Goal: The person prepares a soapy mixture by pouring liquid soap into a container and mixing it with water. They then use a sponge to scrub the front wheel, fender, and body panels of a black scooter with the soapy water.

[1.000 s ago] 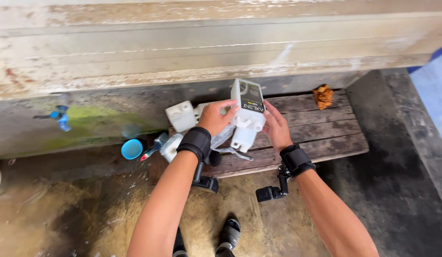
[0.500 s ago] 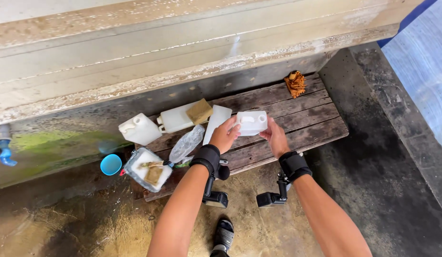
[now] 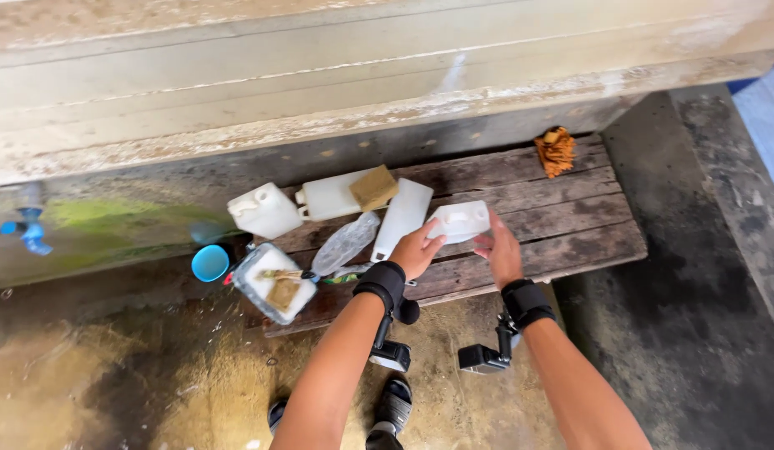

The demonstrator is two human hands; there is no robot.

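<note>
1. White plastic jug point(image 3: 459, 221) lies on its side on the wooden tabletop point(image 3: 570, 229), between both hands. It looks light, stiff and smooth, maybe slippery if wet. Its two ends look best to hold.
2. Left hand point(image 3: 416, 250) touches the jug's near end with loose fingers. Right hand point(image 3: 500, 250) is open beside it. Neither squeezes it.
3. Head view: more white jugs point(image 3: 266, 210), a brown sponge point(image 3: 374, 187), a blue cup point(image 3: 210, 262). The floor point(image 3: 137, 367) looks wet.

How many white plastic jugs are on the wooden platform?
3 clearly: one jug at the left end by the wall, one beside it under a brown sponge, one between the left hand and right hand. Others may be hidden.
</note>
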